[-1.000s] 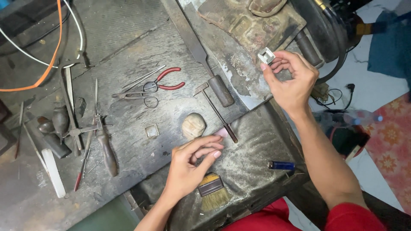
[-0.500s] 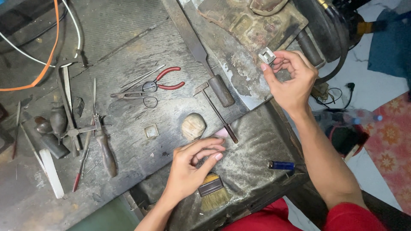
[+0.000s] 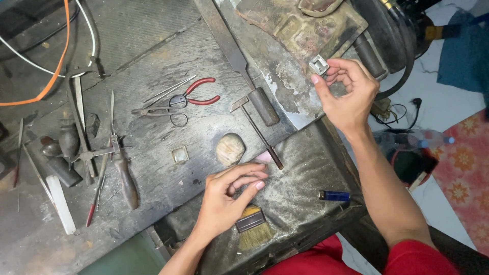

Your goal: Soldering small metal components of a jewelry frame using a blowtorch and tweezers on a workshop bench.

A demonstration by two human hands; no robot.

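Right hand [image 3: 349, 94] at one o'clock — pinching small metal clip [image 3: 319, 64] at fingertips, raised over bench. Left hand [image 3: 226, 201] at six o'clock, fingers curled (holding nothing visible), beside brush [image 3: 253, 226] — clip unplaced.

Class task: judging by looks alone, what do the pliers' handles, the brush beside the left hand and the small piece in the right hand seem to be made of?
Pliers: red grips, probably plastic or rubber, smooth and bright.
Brush: pale straw-like bristles in a dull metal band.
Small piece in the right hand: apparently metal, silvery with light glints.
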